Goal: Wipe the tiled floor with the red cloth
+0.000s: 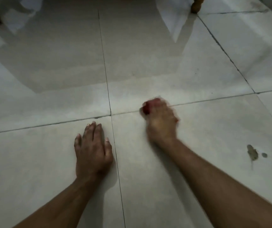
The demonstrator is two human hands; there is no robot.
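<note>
one bunched red cloth (146, 108) (axis unclear) under right hand (160, 124).

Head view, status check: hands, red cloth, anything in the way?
Left hand flat on the tiled floor. Right hand bunched round red cloth, blurred. Dark stains on the right; nothing blocking.

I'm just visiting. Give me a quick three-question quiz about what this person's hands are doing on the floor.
1. True or false: the left hand lies flat on the tiled floor.
2. Which hand grips the red cloth? A) left B) right C) both
3. Fill in: the dirty stain lies to the ___ of the right hand.

Key: 1 true; 2 B; 3 right.
</note>
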